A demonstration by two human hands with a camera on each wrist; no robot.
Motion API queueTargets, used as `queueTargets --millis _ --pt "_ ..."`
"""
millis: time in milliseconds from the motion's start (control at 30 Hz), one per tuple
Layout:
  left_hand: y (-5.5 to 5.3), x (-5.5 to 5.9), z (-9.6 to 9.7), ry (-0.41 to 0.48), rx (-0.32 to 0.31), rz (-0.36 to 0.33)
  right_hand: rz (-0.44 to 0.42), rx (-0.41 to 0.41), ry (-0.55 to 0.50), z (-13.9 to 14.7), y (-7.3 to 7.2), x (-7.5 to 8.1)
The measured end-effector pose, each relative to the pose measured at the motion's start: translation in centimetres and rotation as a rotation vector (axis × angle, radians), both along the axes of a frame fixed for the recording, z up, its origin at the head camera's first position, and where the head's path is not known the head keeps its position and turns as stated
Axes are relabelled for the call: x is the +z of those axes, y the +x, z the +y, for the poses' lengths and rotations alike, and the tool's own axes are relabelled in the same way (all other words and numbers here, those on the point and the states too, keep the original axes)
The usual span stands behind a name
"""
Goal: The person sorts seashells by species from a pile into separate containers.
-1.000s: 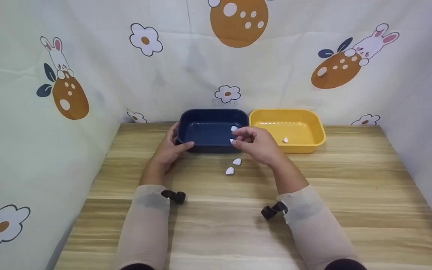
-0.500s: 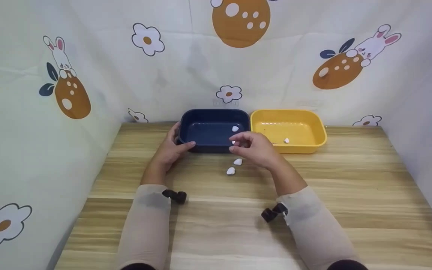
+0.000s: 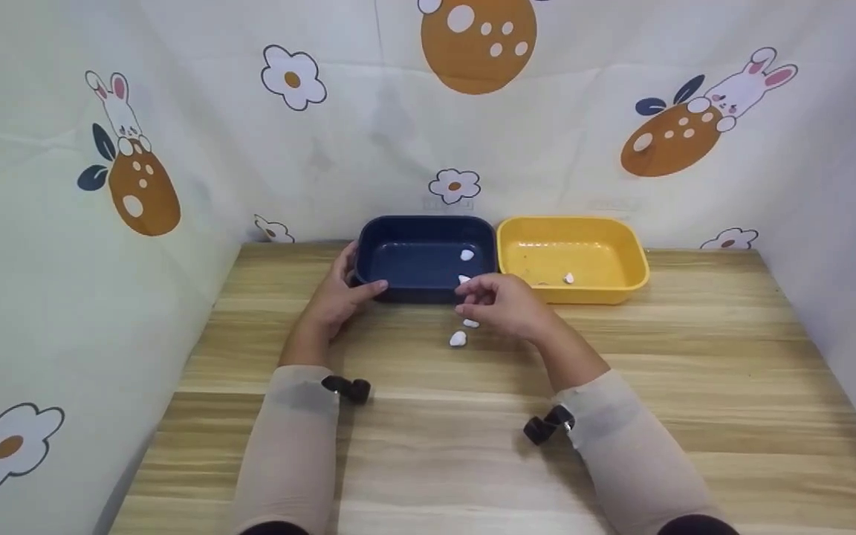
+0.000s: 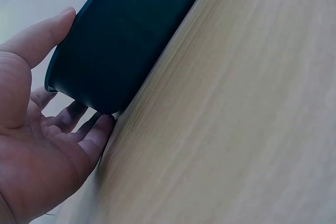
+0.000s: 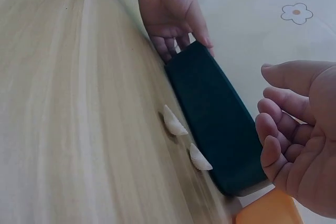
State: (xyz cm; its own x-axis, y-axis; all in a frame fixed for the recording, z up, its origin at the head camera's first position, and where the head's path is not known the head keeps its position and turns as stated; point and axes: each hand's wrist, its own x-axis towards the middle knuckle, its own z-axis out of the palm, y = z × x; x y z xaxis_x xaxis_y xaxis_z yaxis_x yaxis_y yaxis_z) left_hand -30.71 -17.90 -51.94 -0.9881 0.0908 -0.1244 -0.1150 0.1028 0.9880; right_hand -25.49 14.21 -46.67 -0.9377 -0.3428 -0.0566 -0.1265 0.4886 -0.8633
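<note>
My left hand [image 3: 335, 293] grips the left end of a dark blue plastic bin [image 3: 420, 294], thumb at the front rim and fingers around the end wall. Two white seashells lie in this bin's right part, one at the back [image 3: 467, 255] and another at the front [image 3: 464, 279], partly hidden by my right hand [image 3: 506, 303]. That hand hovers at the bin's front right corner with loosely curled fingers and nothing between them, as the right wrist view confirms. Below it on the table are two more ridged shells, a nearer one [image 5: 173, 121] and one beside the bin [image 5: 200, 158].
A yellow bin [image 3: 625, 286] stands right against the blue one, with a small white shell [image 3: 568, 278] inside. Both are on a wood-grain table [image 3: 428, 446], close to a patterned cloth backdrop [image 3: 368, 148]. Black wrist cameras [image 3: 357, 391] stick out from both sleeves.
My right hand has come down and toward me, from over the blue bin to its front edge, now partly covering a table shell. The left hand keeps its hold.
</note>
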Motion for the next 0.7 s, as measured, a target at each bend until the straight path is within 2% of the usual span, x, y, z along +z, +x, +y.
queueTargets --millis 167,500,700 --pt "0.1 0.1 0.1 0.003 0.004 -0.001 -0.011 0.01 0.022 -0.2 0.0 -0.5" --pt "0.1 0.0 -0.1 -0.027 0.008 -0.006 -0.029 0.1 0.177 -0.4 0.0 -1.9" --pt "0.1 0.0 -0.1 -0.035 0.013 0.006 0.008 0.142 0.247 -0.4 0.0 -2.5"
